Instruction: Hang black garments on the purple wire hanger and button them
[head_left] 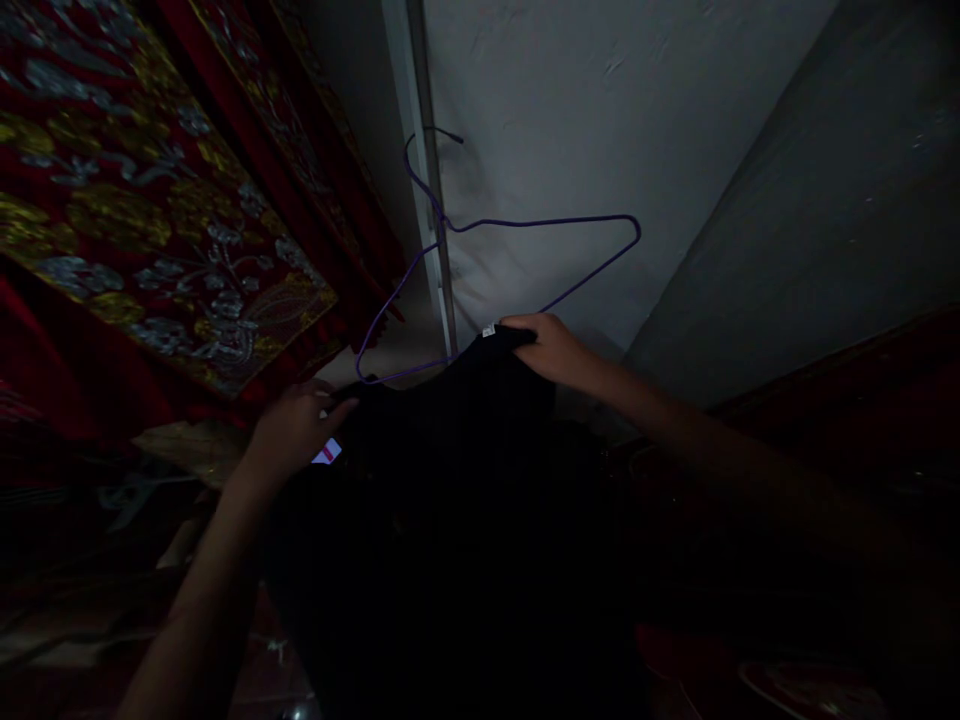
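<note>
A black garment, its outline lost in the dark below, hangs spread between my two hands. My left hand pinches one shoulder of it, thumb on top. At the other side of the neckline my right hand grips the cloth, close to a small white label. A purple wire hanger is just above the neckline; its lower left corner meets the garment's edge, and its right arm passes behind my right hand. Whether the hanger is inside the cloth I cannot tell.
Behind the hanger's hook runs a narrow vertical strip on a grey wall. Red cloth with gold and silver embroidery hangs at the left. A small bright rectangle shows beside my left hand. The lower area is very dark.
</note>
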